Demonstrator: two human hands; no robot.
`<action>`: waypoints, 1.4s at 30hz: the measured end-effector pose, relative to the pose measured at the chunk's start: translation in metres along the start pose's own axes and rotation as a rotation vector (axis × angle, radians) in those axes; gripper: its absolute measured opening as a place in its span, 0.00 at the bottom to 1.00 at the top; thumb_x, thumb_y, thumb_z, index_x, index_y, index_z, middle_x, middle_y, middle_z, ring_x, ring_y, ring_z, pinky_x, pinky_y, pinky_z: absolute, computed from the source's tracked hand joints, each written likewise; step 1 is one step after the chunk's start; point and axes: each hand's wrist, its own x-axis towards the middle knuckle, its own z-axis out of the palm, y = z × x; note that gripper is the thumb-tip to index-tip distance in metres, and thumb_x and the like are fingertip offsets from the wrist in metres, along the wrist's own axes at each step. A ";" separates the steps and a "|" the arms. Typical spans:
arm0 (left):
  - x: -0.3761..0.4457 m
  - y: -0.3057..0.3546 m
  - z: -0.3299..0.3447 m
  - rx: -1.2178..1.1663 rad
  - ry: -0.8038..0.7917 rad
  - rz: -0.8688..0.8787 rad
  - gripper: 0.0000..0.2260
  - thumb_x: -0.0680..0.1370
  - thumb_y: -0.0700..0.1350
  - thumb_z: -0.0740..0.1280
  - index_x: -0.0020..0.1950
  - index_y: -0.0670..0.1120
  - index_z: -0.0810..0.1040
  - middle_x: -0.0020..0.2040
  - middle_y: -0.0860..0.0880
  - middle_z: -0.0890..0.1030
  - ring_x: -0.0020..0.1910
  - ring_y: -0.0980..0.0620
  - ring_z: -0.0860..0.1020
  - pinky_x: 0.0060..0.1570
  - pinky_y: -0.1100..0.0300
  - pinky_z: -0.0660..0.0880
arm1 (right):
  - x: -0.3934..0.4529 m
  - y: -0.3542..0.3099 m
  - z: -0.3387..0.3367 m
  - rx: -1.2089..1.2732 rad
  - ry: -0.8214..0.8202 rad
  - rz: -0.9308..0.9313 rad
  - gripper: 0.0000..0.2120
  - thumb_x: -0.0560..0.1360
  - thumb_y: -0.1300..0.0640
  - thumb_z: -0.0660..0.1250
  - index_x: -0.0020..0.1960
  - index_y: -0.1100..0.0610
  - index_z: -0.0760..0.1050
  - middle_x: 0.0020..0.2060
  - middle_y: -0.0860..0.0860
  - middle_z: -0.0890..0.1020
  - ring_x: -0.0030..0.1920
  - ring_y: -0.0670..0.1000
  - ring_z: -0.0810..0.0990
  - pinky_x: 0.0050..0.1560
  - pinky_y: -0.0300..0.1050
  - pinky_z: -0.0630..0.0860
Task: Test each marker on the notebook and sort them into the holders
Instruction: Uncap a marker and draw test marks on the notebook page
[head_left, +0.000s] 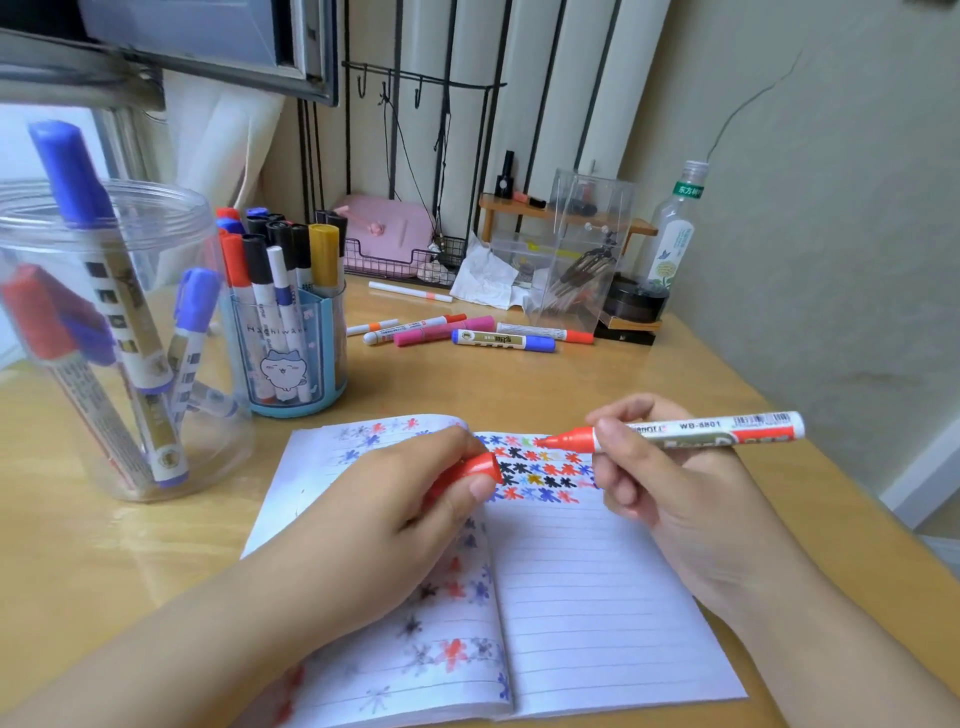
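1. Notebook (597, 597) lies open on the wooden desk (519, 379), straight in front of the person, its lined pages bearing rows of red, blue and black star-shaped test marks near the top of the right page and down the left page.
2. Clear jar (171, 441) at the left edge holds blue and red markers leaning inside.
3. Blue holder (291, 358) just right of the jar is packed with upright capped markers.
4. Loose markers (467, 332) lie in a cluster on the desk behind the notebook.
5. Right hand (670, 483) pinches the uncapped red marker (691, 430), held level above the right page, tip pointing left.
6. Left hand (395, 504) rests on the left page, fingers curled round the red cap (475, 469).
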 end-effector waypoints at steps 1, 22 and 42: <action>0.000 0.000 0.001 -0.019 0.010 -0.009 0.15 0.75 0.63 0.51 0.45 0.55 0.71 0.40 0.60 0.75 0.40 0.62 0.73 0.42 0.68 0.68 | -0.003 -0.003 0.005 0.021 -0.024 0.012 0.04 0.69 0.56 0.68 0.37 0.55 0.78 0.25 0.52 0.75 0.25 0.45 0.68 0.25 0.35 0.65; -0.003 0.023 -0.008 0.121 -0.009 0.243 0.08 0.80 0.51 0.55 0.42 0.52 0.67 0.36 0.58 0.67 0.35 0.61 0.66 0.36 0.71 0.63 | -0.021 0.004 0.030 0.158 -0.161 0.078 0.09 0.61 0.48 0.71 0.28 0.48 0.72 0.21 0.52 0.74 0.24 0.46 0.67 0.27 0.33 0.66; -0.013 0.034 -0.062 0.380 0.070 -0.137 0.11 0.78 0.59 0.55 0.47 0.54 0.69 0.42 0.57 0.69 0.43 0.58 0.71 0.44 0.61 0.70 | -0.003 -0.034 0.069 -1.444 -0.137 -0.639 0.06 0.67 0.46 0.67 0.43 0.44 0.78 0.34 0.44 0.72 0.37 0.44 0.76 0.26 0.31 0.53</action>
